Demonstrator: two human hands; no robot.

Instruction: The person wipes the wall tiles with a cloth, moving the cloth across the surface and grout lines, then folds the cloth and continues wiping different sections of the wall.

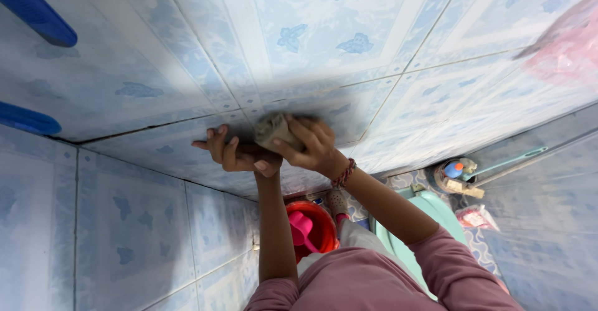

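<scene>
- Head view — the right hand [311,146] presses a grey-brown scrubbing pad [274,130] against the pale blue butterfly-patterned wall tiles [349,43]; its fingers are curled and clamped over the pad's top edge.
- The left hand [233,152] lies just beside and partly under the pad, palm to the tile, fingers together and bent, gripping nothing that I can make out.
- Progress, as a judgement: the pad sits at a dark grout line [124,130] where the walls meet. The tiles around it are motion-blurred, so cleaned and uncleaned patches cannot be told apart — most of the wall looks yet to be gone over.
- A beaded bracelet [344,174] circles the right wrist; the sleeves are dusty pink.
- Below: an orange-red bucket [324,220] holding a pink scoop [302,230], and a pale green basin rim [436,208].
- Packages: a small round container with a blue and orange top [453,169] stands near the floor corner; a flat pink-and-white packet [476,217] lies on the floor nearby. Their labels are too small to describe.
- Two dark blue bars [37,18] jut in at the upper left.
</scene>
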